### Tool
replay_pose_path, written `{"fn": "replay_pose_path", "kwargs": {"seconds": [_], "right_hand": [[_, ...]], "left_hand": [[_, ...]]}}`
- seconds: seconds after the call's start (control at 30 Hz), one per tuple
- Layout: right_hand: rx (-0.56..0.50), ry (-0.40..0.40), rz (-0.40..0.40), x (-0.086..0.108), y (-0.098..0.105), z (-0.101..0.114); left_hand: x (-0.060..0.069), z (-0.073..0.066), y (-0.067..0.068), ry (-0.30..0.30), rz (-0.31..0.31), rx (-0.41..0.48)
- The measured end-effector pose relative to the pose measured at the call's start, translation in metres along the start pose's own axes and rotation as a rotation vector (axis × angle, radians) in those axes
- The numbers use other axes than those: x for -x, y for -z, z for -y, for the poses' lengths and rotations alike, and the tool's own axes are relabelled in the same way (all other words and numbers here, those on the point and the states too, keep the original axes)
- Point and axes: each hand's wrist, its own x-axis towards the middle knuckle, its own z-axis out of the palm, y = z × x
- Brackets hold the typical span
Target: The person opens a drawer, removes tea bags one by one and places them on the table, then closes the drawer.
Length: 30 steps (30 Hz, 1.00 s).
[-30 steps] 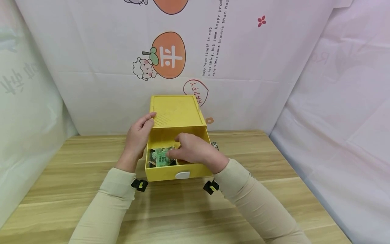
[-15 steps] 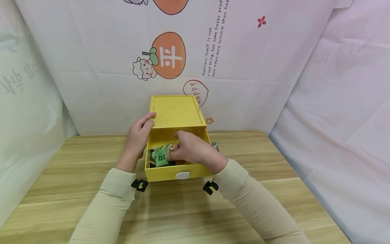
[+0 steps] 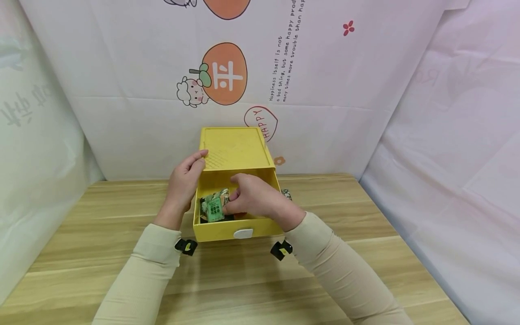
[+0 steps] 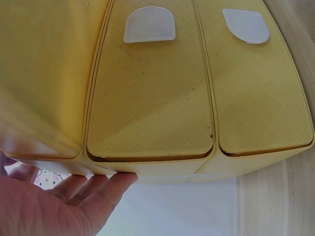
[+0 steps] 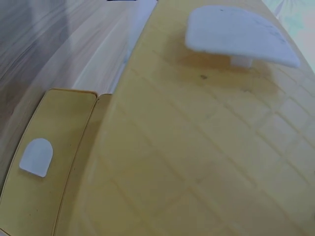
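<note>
A yellow drawer cabinet (image 3: pixel 237 146) stands against the back curtain. Its top drawer (image 3: pixel 219 234), with a white pull tab (image 3: pixel 243 233) in front, is pulled out. Inside lies a green printed packet (image 3: pixel 215 210), tilted, with patterned material around it. My right hand (image 3: pixel 256 198) reaches into the drawer and pinches the packet's right edge between thumb and fingers; some fingertips are hidden. My left hand (image 3: pixel 184 185) rests against the cabinet's left side, and in the left wrist view its extended fingers (image 4: pixel 106 196) touch that side. The right wrist view shows the drawer front (image 5: pixel 172 147), not the hand.
Lower closed drawers (image 4: pixel 152 88) with white tabs sit under the open one. A small dark patterned item (image 3: pixel 286 194) shows beyond the cabinet's right side. The wooden table (image 3: pixel 227 284) extends in front; printed white curtains (image 3: pixel 317 67) enclose the back and sides.
The green packet has tilted and shifted slightly left inside the drawer, with the right hand's fingers now at its edge. My left hand and the cabinet stay in place.
</note>
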Motion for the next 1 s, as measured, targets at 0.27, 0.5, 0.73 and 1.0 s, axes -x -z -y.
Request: {"fn": "replay_pose_path", "kwargs": {"seconds": [0.27,0.5,0.73,1.0], "right_hand": [[-0.028,0.058,-0.005,0.002,0.002,-0.002],[-0.085,0.067,-0.057,0.005,0.005,-0.005],[-0.147,0.079,-0.093,0.009,0.007,-0.007],[-0.069,0.14,-0.133,0.012,0.008,-0.01]], "left_hand": [[-0.001,0.001,0.0,0.008,-0.005,0.003],[-0.001,0.001,0.0,0.006,-0.002,-0.007],[0.0,0.0,-0.001,0.0,0.005,-0.013],[0.002,0.0,0.0,0.006,0.006,-0.003]]}}
